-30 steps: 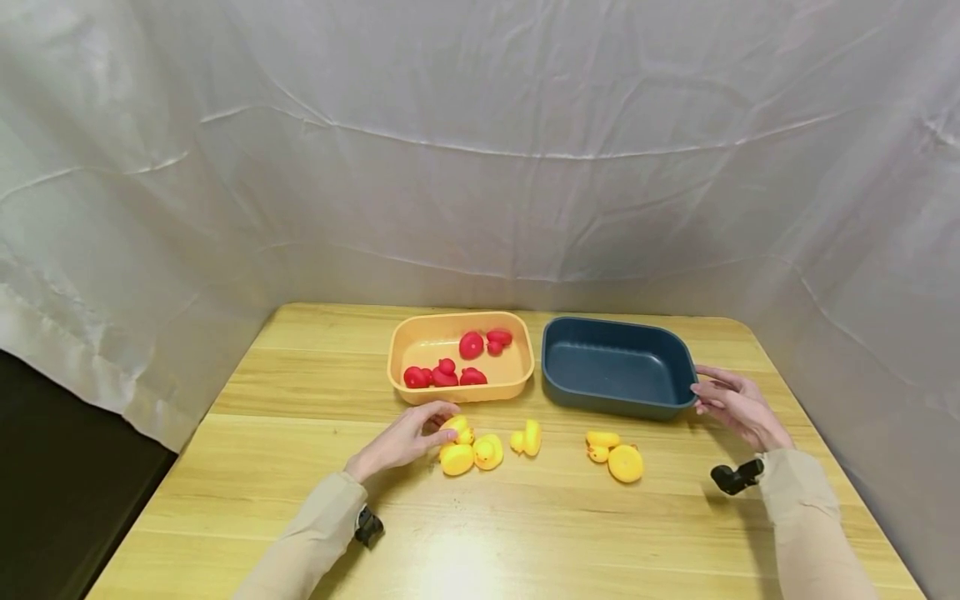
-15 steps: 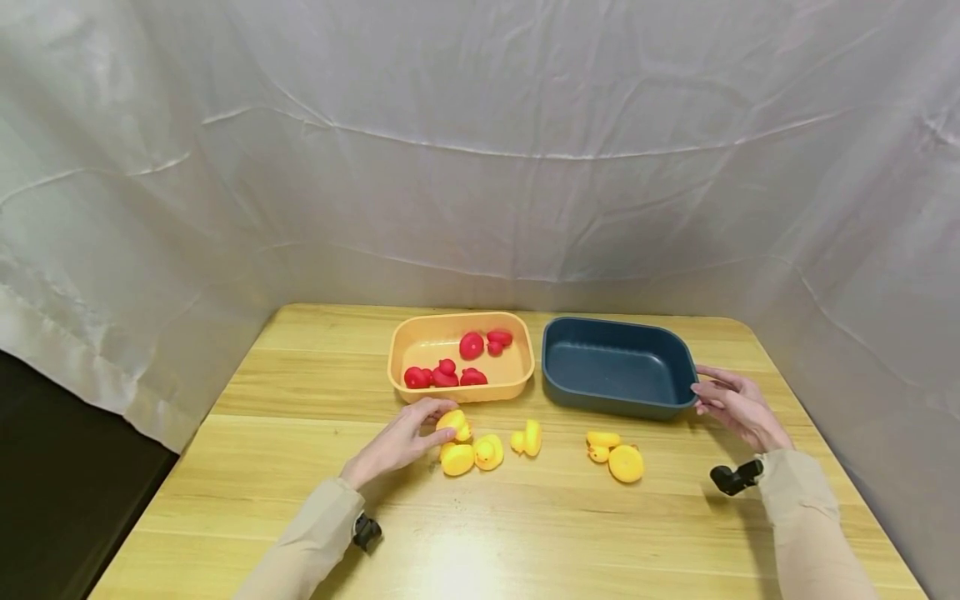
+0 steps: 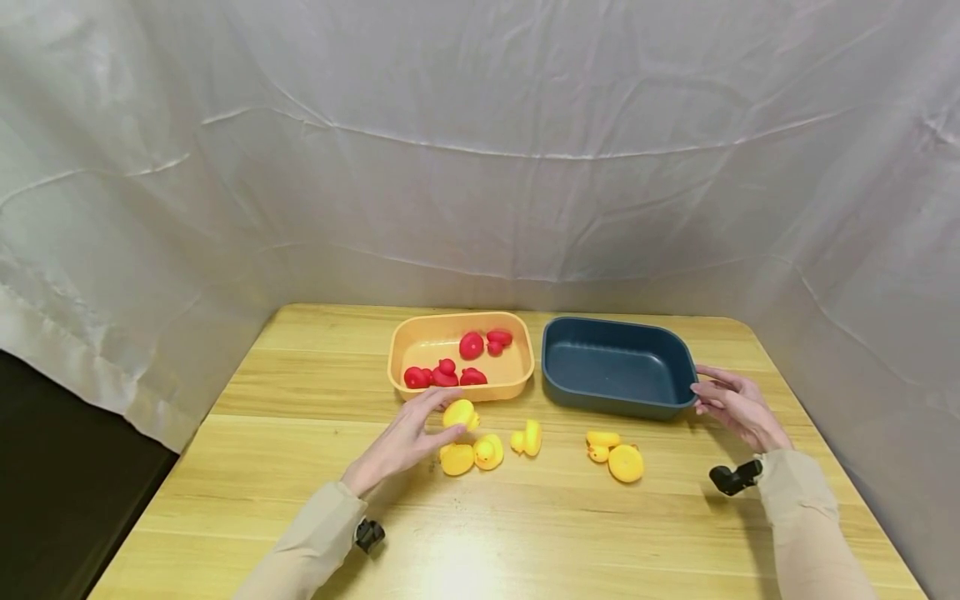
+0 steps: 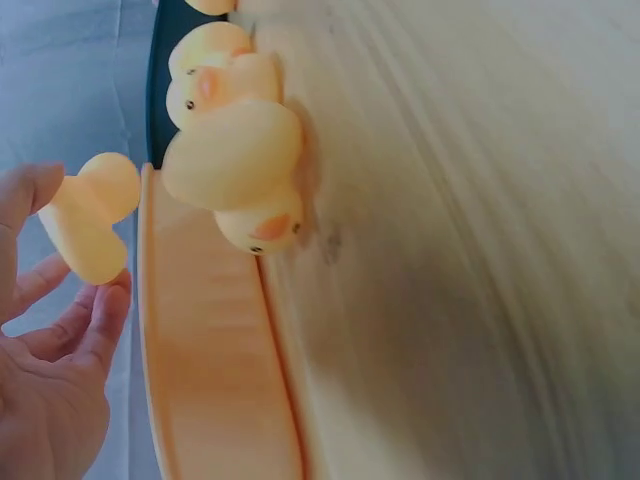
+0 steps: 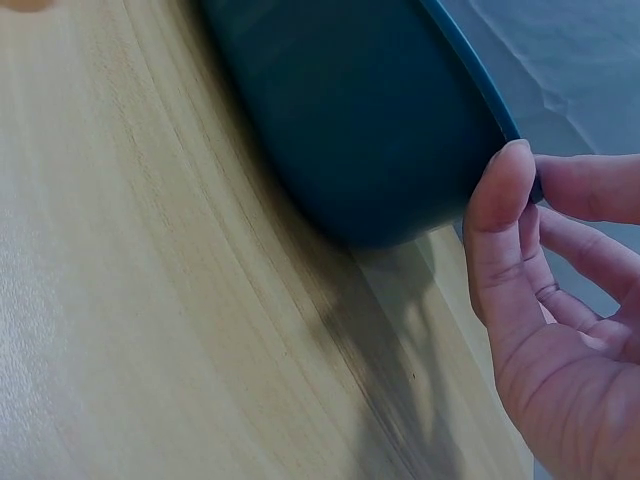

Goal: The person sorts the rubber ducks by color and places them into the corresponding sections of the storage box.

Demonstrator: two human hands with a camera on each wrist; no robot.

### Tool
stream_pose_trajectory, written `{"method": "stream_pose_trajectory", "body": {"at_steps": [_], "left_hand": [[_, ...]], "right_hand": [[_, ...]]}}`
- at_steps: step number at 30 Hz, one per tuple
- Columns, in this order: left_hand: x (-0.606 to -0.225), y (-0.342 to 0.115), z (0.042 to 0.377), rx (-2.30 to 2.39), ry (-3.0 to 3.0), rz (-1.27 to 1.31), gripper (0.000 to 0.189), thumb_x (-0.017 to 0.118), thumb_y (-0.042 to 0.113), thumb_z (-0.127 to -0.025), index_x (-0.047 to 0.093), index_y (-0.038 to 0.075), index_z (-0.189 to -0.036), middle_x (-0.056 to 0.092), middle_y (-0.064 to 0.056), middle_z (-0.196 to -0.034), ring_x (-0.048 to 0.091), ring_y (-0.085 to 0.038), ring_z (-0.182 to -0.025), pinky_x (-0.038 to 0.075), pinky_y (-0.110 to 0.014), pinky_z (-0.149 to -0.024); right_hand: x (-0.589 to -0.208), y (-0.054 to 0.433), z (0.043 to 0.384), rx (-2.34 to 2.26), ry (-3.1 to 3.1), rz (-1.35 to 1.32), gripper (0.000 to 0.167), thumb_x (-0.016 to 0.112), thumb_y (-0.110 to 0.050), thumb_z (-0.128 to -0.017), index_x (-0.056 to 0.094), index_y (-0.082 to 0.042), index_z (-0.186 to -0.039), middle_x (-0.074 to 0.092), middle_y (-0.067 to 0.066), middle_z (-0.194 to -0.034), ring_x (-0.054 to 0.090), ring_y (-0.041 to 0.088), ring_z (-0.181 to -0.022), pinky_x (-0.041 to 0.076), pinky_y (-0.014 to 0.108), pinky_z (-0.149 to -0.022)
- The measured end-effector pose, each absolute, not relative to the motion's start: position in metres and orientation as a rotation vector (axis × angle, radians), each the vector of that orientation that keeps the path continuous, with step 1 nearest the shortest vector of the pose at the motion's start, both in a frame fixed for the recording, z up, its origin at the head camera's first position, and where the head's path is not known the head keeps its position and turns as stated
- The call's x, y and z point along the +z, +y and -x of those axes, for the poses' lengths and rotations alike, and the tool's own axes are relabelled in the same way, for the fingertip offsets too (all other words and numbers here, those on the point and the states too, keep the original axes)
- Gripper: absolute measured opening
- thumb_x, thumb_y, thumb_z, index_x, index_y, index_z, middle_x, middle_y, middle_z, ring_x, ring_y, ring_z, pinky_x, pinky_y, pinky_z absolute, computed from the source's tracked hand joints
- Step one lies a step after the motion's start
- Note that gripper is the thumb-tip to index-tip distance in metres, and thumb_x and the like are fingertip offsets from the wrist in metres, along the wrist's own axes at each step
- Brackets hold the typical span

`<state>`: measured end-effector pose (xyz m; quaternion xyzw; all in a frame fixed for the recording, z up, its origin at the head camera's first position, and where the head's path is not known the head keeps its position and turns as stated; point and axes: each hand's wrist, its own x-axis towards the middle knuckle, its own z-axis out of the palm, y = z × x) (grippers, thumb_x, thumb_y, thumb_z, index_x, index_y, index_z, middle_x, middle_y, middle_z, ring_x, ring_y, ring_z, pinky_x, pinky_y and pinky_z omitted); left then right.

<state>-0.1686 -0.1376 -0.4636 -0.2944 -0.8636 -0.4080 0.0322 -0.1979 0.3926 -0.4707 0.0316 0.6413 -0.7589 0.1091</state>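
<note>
1 yel. duck [image 3: 459,413] pinched in L hand [image 3: 406,438], prob. aloft; R hand [image 3: 742,412] pinches blue bin [image 3: 615,403].

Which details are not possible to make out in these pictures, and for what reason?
Head view: faces of the red ducks; too small.
Left wrist view: most of the uppermost yellow toy; cut off by the top edge.
Left wrist view: part of the left hand; cut off by the left edge.
Right wrist view: inside of the blue box; hidden by its wall.
</note>
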Motion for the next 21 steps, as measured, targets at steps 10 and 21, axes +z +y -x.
{"method": "stream_pose_trajectory", "body": {"at_steps": [10,21], "left_hand": [[-0.449,-0.130,0.172,-1.348,-2.585,0.916,0.053,0.072,0.025,-0.095,0.054,0.011,-0.143,0.064,-0.008,-0.135,0.061,-0.024,-0.125,0.051,-0.050,-0.108],[-0.433,-0.116,0.185,-1.420,-2.522,0.997,0.054,0.076,0.013,-0.090,0.056,0.003,-0.139,0.065,-0.016,-0.131,0.068,-0.024,-0.110,0.057,-0.038,-0.102]], "right_hand": [[-0.471,0.393,0.197,-2.228,1.881,-0.083,0.028,0.058,-0.001,-0.100,0.064,-0.022,-0.118,0.072,-0.001,-0.089,0.068,0.011,-0.071,0.061,0.020,-0.067],[-0.472,0.393,0.198,-2.215,1.898,-0.086,0.028,0.058,-0.003,-0.100,0.059,-0.019,-0.124,0.072,-0.001,-0.090,0.068,0.010,-0.072,0.061,0.020,-0.068]]}}
